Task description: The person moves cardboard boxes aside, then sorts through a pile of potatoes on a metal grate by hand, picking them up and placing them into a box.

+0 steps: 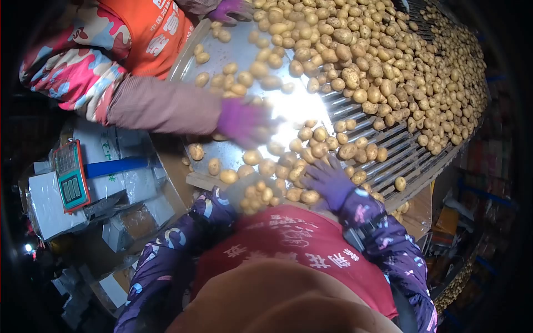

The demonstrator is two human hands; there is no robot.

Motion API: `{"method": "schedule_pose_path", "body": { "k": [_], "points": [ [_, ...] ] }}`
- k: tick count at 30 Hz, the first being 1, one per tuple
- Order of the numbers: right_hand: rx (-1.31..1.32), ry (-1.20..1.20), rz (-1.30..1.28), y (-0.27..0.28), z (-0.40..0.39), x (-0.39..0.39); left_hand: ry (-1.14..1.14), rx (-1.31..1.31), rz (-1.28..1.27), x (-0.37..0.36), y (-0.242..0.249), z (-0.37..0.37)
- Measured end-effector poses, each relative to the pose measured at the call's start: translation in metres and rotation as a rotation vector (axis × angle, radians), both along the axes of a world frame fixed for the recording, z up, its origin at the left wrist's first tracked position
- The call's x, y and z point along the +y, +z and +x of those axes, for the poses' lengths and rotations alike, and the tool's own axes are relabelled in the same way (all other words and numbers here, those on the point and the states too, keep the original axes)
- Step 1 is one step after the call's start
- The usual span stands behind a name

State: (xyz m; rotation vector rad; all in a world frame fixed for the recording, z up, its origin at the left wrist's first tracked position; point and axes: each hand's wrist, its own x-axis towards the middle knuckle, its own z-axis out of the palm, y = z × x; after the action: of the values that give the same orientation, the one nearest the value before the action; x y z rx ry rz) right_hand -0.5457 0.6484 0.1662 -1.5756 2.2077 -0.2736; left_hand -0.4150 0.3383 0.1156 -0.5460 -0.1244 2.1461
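Note:
My right hand [328,182], in a purple glove, has its fingers spread over potatoes [319,149] at the near edge of the metal sorting table [225,58]. My left forearm [208,208] reaches to the same edge, farther left. A grey blur covers the place of my left hand, beside a small cluster of potatoes [259,195]; its fingers cannot be made out. Between and beyond my two arms, more potatoes lie on the bright metal surface.
A co-worker's purple-gloved hand [247,123] reaches in from the left, blurred. Another gloved hand [230,10] is at the top. Potatoes are heaped on the slatted rack [400,166] at right. A scale [72,176] and white boxes [50,202] stand at left.

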Motion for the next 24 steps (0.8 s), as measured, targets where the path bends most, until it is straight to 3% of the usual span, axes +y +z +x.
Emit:
{"method": "schedule_pose_path", "body": {
  "k": [1, 2, 3, 4, 6, 8, 10, 13, 15, 18, 20, 21, 23, 24],
  "points": [
    [0.008, -0.036, -0.034, -0.002, -0.014, -0.020, -0.035, -0.038, -0.089, 0.001, 0.012, -0.003],
    [0.012, -0.078, -0.066, -0.003, -0.026, -0.039, -0.019, 0.119, -0.356, 0.010, 0.044, -0.008],
    [0.268, 0.008, -0.158, -0.007, -0.038, -0.056, -0.018, 0.150, -0.360, 0.011, 0.047, -0.010],
    [0.312, -0.038, -0.218, -0.031, -0.049, -0.070, -0.017, 0.181, -0.364, 0.012, 0.049, -0.011],
    [0.395, -0.135, -0.339, -0.076, -0.070, -0.099, -0.025, 0.044, 0.037, 0.004, 0.013, -0.008],
    [0.344, -0.282, -0.315, -0.082, -0.075, -0.112, 0.008, 0.042, 0.203, 0.004, 0.002, -0.007],
    [0.324, -0.342, -0.229, -0.043, -0.057, -0.105, 0.070, 0.126, 0.074, 0.005, 0.006, -0.002],
    [-0.144, -0.303, 0.154, 0.030, -0.032, -0.075, 0.128, 0.240, -0.187, 0.008, 0.017, 0.004],
    [0.002, -0.256, -0.287, 0.012, -0.006, -0.025, 0.127, 0.273, -0.141, 0.005, 0.014, 0.004],
    [0.065, -0.353, -0.208, 0.043, -0.013, 0.009, 0.098, 0.290, -0.185, 0.006, 0.019, 0.004],
    [0.167, -0.570, -0.143, 0.037, -0.038, 0.022, 0.044, 0.150, -0.214, 0.008, 0.015, 0.006],
    [0.099, -0.689, -0.080, 0.031, -0.057, 0.024, 0.038, 0.100, -0.241, 0.011, 0.012, 0.007],
    [0.187, -0.802, 0.035, -0.008, -0.076, 0.015, 0.051, 0.047, -0.311, 0.017, 0.009, 0.010],
    [0.256, -0.743, 0.083, -0.009, -0.081, 0.008, 0.072, 0.093, -0.314, 0.020, 0.009, 0.011]
  ]
}}
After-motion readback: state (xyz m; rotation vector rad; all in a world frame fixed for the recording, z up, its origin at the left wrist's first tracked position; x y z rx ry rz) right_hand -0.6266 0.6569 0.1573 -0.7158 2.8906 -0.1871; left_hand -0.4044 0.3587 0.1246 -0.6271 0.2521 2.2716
